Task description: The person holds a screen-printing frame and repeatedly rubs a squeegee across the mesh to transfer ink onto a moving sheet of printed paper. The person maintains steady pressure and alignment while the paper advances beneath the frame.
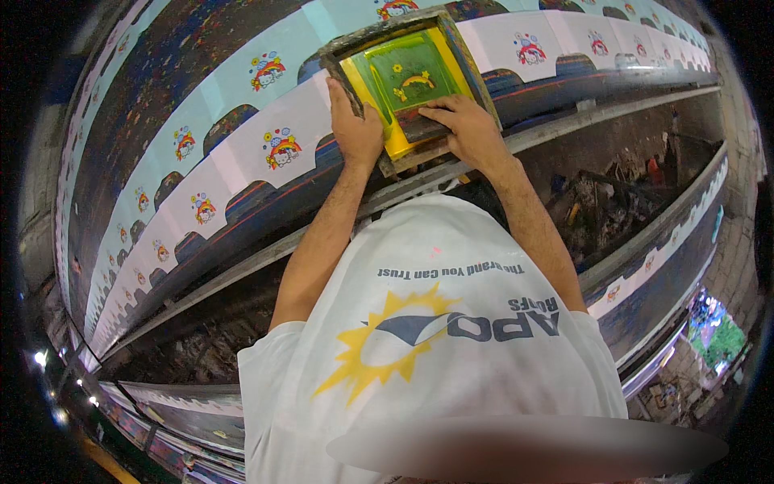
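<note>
From where I stood, the frame (474,73) lay on the table (189,52), over the row of white pieces (313,117). The left hand (357,137) gripped the frame's left side, thumb near its inner edge. The right hand (472,133) was closed on a bar (418,127), which, partly hidden, appeared to touch the green screen (403,71) at its near end

- We've got the screen frame (472,68) on the counter (193,48)!
- Printed pieces (278,139) stretch left and right of it!
- And a rail (556,129) runs along our side!
</note>
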Available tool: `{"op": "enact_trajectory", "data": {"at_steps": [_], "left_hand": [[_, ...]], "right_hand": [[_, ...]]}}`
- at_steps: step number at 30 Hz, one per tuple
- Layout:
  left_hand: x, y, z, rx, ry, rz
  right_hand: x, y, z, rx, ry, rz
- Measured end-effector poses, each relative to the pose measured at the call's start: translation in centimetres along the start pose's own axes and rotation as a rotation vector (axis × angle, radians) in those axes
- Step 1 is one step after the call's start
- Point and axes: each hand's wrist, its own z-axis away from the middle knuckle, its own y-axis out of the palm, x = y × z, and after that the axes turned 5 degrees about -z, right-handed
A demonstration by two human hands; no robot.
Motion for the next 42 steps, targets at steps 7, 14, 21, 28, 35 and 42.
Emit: {"op": "enact_trajectory", "data": {"at_steps": [7, 14, 21, 28, 35, 42], "left_hand": [[-0.1, 0.1, 0.1, 0.0, -0.024, -0.012], [-1.3, -0.1, -0.1, -0.042, -0.03, -0.023], [-5.9, 3.5, -0.6, -0.103, 0.06, -0.071], [-13.0, 15.2, -2.1, -0.136, 0.109, -0.024], [-16.7, 22.4, -2.2, -0.128, 0.098, -0.013], [-16.6, 22.9, -2.2, -0.076, 0.052, 0.023]], "right_hand": [[-0.2, -0.1, 0.0, -0.006, -0.064, 0.06], [-0.5, -0.4, -0.8, 0.025, -0.07, 0.064], [-4.5, -4.3, 0.6, -0.026, -0.107, 0.064], [-15.3, -12.1, 2.7, -0.068, -0.12, 0.112], [-22.2, -16.3, 4.4, -0.072, -0.109, 0.122], [-23.5, -16.9, 4.2, -0.038, -0.134, 0.092]]}}
